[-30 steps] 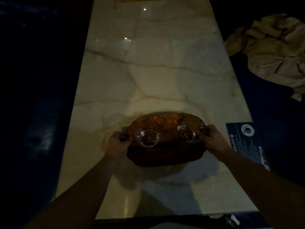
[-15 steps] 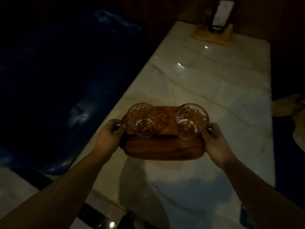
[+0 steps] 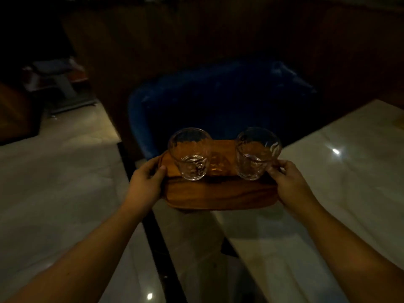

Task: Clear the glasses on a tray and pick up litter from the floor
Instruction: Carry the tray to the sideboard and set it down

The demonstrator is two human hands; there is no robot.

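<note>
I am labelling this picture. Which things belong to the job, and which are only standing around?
Job: oval wooden tray; left clear glass; right clear glass; left hand; right hand.

Around: blue upholstered chair; pale marble table.

Both arms reach forward, left hand [image 3: 146, 184] and right hand [image 3: 289, 185] gripping.

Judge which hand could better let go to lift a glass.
Neither, probably: left hand and right hand each grip one end of the airborne brown wooden tray; the clear glasses need both.
</note>
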